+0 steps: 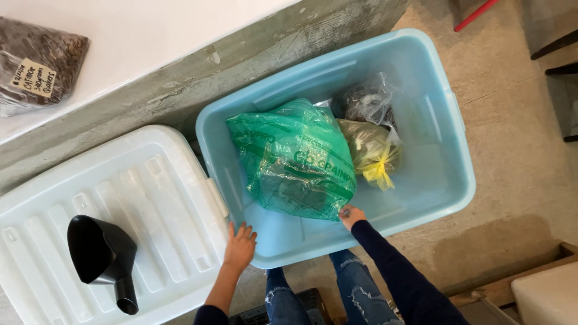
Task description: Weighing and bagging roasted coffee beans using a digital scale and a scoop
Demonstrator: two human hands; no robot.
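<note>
A light blue plastic tub (448, 150) stands on the floor. Inside it lie a large green translucent bag (292, 159), a smaller yellow bag (373, 153) with a knotted top, and a clear bag of dark material (367, 102). My right hand (351, 216) pinches the lower edge of the green bag inside the tub. My left hand (239, 247) rests with fingers spread on the tub's near rim, beside the white lid (138, 204).
The white ribbed lid lies left of the tub with a black scoop (102, 256) on it. A white counter (138, 36) above holds a labelled bag of brown material (33, 63). Concrete floor (518, 156) lies to the right.
</note>
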